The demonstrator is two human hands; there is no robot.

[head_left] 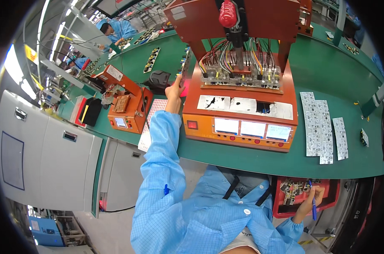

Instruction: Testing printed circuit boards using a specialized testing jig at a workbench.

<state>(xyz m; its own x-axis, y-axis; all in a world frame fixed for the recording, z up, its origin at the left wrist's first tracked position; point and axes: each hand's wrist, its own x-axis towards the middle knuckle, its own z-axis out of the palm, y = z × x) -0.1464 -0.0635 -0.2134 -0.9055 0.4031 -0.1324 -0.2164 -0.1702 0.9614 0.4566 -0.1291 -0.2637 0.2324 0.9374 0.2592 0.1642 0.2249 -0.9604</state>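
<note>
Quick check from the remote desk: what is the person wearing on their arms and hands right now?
Both arms are in long light blue sleeves with a fine grid pattern, part of a buttoned smock with a collar. The left sleeve has a small blue clip or pen cap on its upper part. The right sleeve ends in a gathered cuff. The left hand and right hand are bare: no gloves.

A narrow circuit board stands on edge beside the orange test fixture; a blue pen points downward over a red bin.
</note>
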